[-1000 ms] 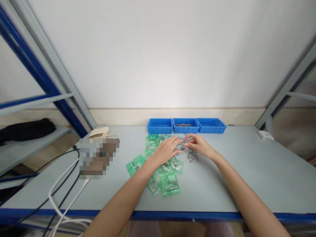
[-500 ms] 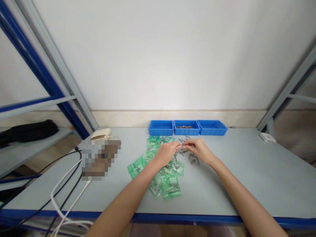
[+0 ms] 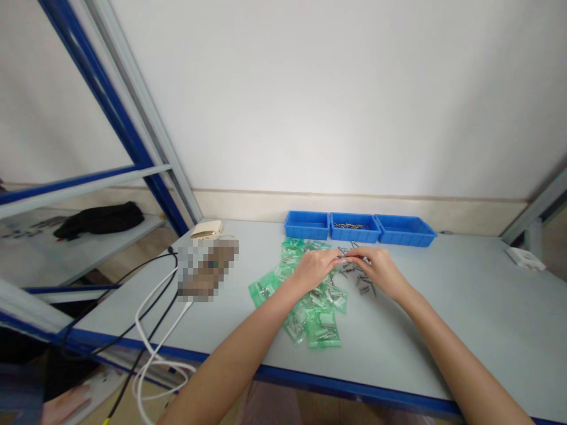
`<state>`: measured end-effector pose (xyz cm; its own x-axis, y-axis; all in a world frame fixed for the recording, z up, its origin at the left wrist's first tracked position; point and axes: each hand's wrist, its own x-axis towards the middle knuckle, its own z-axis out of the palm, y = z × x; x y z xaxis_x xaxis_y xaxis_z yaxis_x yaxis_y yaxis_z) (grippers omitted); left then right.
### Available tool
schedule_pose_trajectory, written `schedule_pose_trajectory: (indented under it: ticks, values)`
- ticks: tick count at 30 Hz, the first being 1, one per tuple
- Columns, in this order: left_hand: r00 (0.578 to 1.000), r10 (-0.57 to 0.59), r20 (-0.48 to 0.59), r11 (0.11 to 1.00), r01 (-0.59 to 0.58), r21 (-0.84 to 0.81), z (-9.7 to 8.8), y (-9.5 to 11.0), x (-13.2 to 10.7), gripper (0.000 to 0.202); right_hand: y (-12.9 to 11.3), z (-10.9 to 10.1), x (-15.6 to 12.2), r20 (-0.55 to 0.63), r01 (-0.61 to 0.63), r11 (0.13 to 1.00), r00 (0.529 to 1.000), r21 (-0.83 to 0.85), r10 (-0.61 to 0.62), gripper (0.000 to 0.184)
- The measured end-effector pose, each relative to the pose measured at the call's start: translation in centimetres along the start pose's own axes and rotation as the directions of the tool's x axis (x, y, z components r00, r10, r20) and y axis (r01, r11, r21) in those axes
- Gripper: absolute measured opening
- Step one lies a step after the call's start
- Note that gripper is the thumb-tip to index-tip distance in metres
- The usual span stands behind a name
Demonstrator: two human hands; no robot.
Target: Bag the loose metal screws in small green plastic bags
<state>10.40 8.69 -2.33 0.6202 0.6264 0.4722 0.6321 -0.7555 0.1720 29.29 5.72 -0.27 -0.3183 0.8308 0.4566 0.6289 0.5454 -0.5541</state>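
Note:
My left hand (image 3: 315,268) and my right hand (image 3: 376,267) meet fingertip to fingertip above the work surface. Both are closed in a pinch around something small and greyish, too small to name. Beneath and beside my right hand lie loose dark metal screws (image 3: 365,283). Under my left hand and forearm spreads a heap of green-tinted clear plastic bags (image 3: 323,333), with metal screws and whitish pieces inside. My left hand hides part of this heap.
Three blue bins stand in a row along the wall: a left bin (image 3: 306,235), a middle bin (image 3: 355,236) with small screws, and a right bin (image 3: 407,239). A blurred brown item (image 3: 208,271), cables (image 3: 142,313) and a cream box (image 3: 207,229) lie left on the table (image 3: 443,319).
The view has turned left and tilted, so everything sits further right. My hands stay pinched together over the same spot; their fingertips look slightly closer.

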Motion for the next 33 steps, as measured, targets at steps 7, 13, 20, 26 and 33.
schedule_pose_trajectory:
  ticks: [7, 13, 20, 26, 33]
  values:
    - [0.998, 0.010, 0.065, 1.000, -0.012, 0.024, 0.3, -0.4, -0.2, 0.026, 0.7, 0.5, 0.0, 0.109, -0.006, 0.999, 0.994, 0.038, 0.001, 0.022]
    - [0.993, -0.095, 0.071, 0.992, 0.100, -0.071, -0.2, 0.2, 0.0, 0.028, -0.1, 0.8, 0.0, 0.132, 0.122, 0.982, 0.986, -0.145, -0.103, 0.032]
    - [0.993, -0.105, 0.049, 0.952, 0.115, -0.283, -0.5, 0.0, 0.2, 0.022, -0.2, 0.6, 0.0, 0.047, 0.005, 0.992, 0.999, -0.127, 0.001, 0.041]
    - [0.989, -0.097, 0.116, 0.935, 0.130, -0.331, 0.1, 0.0, 0.1, 0.030, -0.5, 1.4, -0.1, -0.061, 0.079, 0.951, 0.993, -0.298, -0.101, 0.024]
    - [0.982, -0.100, 0.157, 0.865, 0.164, -0.474, -0.2, 0.0, 0.3, 0.041, 0.1, 0.6, -0.5, -0.026, 0.151, 0.922, 0.985, -0.356, -0.171, 0.023]
